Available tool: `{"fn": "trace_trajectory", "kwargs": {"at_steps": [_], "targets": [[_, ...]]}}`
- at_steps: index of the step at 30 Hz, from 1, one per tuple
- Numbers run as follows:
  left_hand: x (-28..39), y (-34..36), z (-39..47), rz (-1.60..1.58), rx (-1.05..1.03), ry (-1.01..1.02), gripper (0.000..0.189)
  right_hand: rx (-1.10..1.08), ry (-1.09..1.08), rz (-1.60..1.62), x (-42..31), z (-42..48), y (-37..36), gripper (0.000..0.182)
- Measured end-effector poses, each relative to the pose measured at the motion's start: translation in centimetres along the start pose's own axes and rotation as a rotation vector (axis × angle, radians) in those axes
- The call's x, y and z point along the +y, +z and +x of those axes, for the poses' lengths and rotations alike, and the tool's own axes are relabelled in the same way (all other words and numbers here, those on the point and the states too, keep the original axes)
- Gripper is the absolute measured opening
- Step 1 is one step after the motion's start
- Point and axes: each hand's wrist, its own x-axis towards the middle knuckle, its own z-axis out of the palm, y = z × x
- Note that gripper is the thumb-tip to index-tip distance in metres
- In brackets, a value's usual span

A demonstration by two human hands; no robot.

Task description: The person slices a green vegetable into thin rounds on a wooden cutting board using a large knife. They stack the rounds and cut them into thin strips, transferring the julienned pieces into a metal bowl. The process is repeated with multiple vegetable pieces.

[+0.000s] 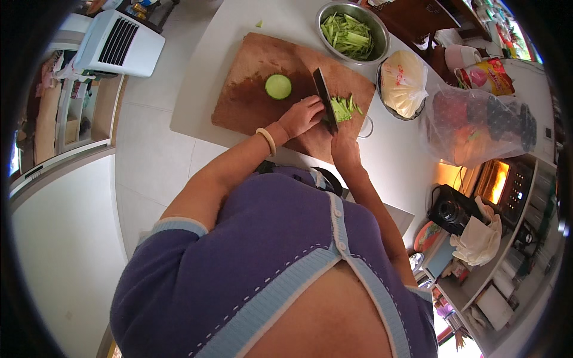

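My right hand (345,150) grips the handle end of a kitchen knife (326,100), whose broad blade stands on edge over a wooden cutting board (255,56). Close against the blade's left side, my left hand (302,116) rests on the board with fingers curled down; whatever lies under them is hidden. Thin green vegetable strips (344,108) lie in a small pile just right of the blade. Left of the knife is a round cut piece of green vegetable (278,87), possibly zucchini, its pale cut face up.
A metal bowl (320,22) of cut green strips stands beyond the board. To its right are a plastic bag of pale food (403,83) in a dark bowl and a large plastic-covered item (474,125). A lit oven (497,183) stands farther right. One green scrap (259,23) lies on the white table (197,103).
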Motion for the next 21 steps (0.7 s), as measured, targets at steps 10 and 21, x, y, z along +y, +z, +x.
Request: {"fn": "trace_trajectory", "kwargs": {"at_steps": [10, 21], "targets": [[0.1, 0.1, -0.4, -0.046, 0.012, -0.05, 0.02, -0.379, 0.052, -0.062, -2.6, -0.1, -5.7, 0.026], [-0.1, 0.1, -0.3, -0.052, 0.009, -0.056, 0.017, -0.237, 0.122, -0.019, -1.8, -0.4, -4.3, 0.026]]}}
